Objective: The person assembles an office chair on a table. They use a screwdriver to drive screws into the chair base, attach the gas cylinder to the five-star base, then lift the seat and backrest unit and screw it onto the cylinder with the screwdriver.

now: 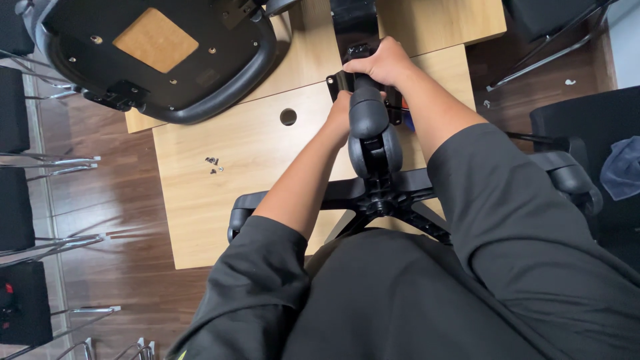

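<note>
Seen from above, looking down over black sleeves and a dark lap toward a pale wooden table point(220, 200) with a round cable hole point(288, 117).

Right hand point(383, 63) closed over the top of a black mechanism plate point(351, 47), fingers curled around its upper edge, holding it firmly. Left hand point(340, 113) lower down and mostly hidden behind a black caster wheel point(375, 143); pressed against the side of the plate's lower part, but whether gripping or only bracing cannot be told.

Black star-shaped chair base point(383, 197) tipped toward the camera, lying between the forearms at the near edge of the table, spokes spreading left and right from a central hub. 1 caster pointing up in the middle, another caster point(573, 177) at the far right spoke tip, a third point(237, 223) at the left spoke tip just over the table edge.

Upside-down chair seat point(160, 57) at upper left, resting on the table's far corner, black plastic shell with a tan square panel and several screw holes showing. Small cluster of screws point(213, 165) loose on the tabletop, well apart from both hands.

Dark wooden floor point(100, 200) around the table. Chrome-legged black chairs point(20, 220) lined along the left edge. Another dark chair at right with a blue cloth point(621, 167) draped on it.
</note>
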